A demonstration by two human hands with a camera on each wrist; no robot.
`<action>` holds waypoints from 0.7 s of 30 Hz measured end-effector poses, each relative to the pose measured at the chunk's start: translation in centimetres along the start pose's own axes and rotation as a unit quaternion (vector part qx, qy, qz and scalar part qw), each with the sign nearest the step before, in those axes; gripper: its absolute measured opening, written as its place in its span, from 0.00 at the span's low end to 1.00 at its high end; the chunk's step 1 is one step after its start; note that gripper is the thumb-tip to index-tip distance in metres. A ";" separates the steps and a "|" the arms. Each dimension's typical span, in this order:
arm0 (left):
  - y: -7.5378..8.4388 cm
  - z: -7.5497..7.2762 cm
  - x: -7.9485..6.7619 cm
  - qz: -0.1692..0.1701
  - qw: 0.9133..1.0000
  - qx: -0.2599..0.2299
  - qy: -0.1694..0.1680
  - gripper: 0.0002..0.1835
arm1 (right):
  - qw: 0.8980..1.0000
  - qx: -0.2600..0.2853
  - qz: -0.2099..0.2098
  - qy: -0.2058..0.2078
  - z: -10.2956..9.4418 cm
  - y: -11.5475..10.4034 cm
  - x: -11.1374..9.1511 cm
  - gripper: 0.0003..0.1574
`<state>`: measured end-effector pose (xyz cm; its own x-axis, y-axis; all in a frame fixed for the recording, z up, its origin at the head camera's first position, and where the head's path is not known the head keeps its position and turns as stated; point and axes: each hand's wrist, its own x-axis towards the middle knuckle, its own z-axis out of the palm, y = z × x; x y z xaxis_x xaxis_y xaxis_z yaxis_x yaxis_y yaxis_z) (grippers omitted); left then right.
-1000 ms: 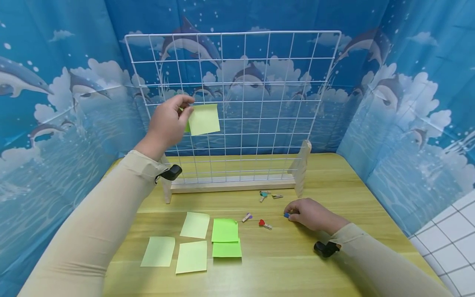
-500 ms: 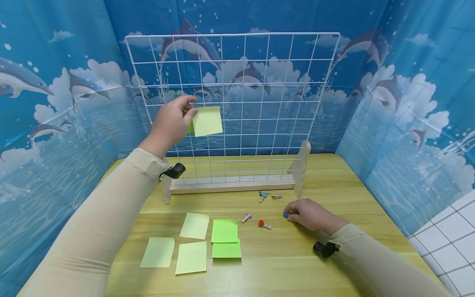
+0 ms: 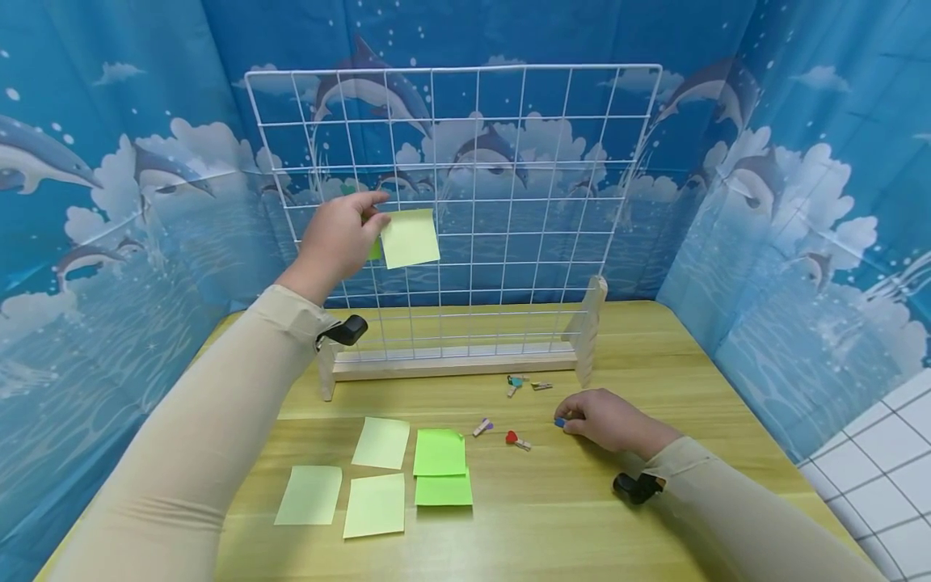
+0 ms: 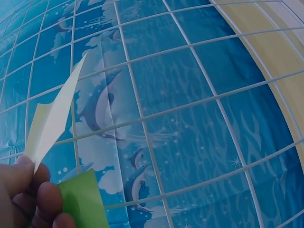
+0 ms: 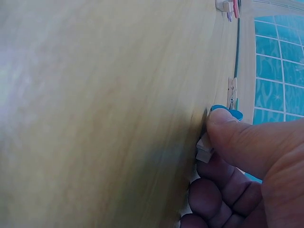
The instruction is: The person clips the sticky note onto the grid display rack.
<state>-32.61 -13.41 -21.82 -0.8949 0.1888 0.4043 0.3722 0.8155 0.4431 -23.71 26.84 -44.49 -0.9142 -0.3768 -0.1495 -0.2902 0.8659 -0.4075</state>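
In front of the white wire grid [image 3: 498,200], my left hand [image 3: 338,238] pinches a pale yellow sticky note [image 3: 410,238] at its left edge. The left wrist view catches this note [image 4: 58,116] nearly edge-on between thumb and fingers. Behind the hand a green sticky note [image 4: 86,199] shows against the grid, mostly covered in the head view. Low over the table at right, my right hand [image 3: 611,420] pinches a small wooden clothespin [image 5: 204,149] with a blue decoration [image 3: 559,422]. Its thumb lies over the blue part in the right wrist view.
Loose clothespins lie left of the right hand: one with a red heart [image 3: 512,437], a purple one [image 3: 483,426], and a teal one [image 3: 516,383] near the grid's wooden base [image 3: 454,368]. Pale yellow notes [image 3: 374,505] and overlapping green notes [image 3: 440,453] lie on the table's front left.
My left hand has shifted slightly right along the grid with the pale yellow sticky note. The right hand has stayed in place with the clothespin.
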 end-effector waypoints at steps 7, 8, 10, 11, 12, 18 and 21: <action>0.3 -0.4 0.0 -0.025 0.999 -0.023 -0.006 0.22 | 1.000 -0.002 -0.003 0.001 -0.2 0.0 0.0 0.11; 0.4 -0.4 0.0 -0.029 0.999 -0.026 -0.005 0.22 | 1.000 -0.001 -0.003 0.001 -0.2 -0.1 0.0 0.11; 0.4 -0.5 0.1 -0.035 0.999 -0.030 -0.003 0.22 | 1.000 -0.002 -0.004 0.002 -0.2 -0.1 -0.1 0.10; 0.5 -0.5 0.1 -0.037 0.999 -0.033 -0.002 0.22 | 1.000 -0.002 -0.004 0.002 -0.2 -0.2 -0.1 0.10; 0.5 -0.5 0.1 -0.039 0.999 -0.034 -0.001 0.21 | 1.000 -0.003 -0.005 0.002 -0.2 -0.2 -0.1 0.10; 0.7 -0.6 0.1 -0.046 0.998 -0.036 0.003 0.20 | 1.000 -0.003 -0.002 0.001 -0.2 -0.2 0.0 0.10; 0.9 -0.7 0.0 -0.053 0.998 -0.037 0.002 0.20 | 1.000 -0.004 -0.001 0.001 -0.2 -0.1 0.0 0.10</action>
<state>-32.13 -13.05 -20.84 -0.9289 0.1016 0.3560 0.2934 0.7884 0.5406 -23.76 26.79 -44.31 -0.9142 -0.3781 -0.1459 -0.2951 0.8678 -0.3998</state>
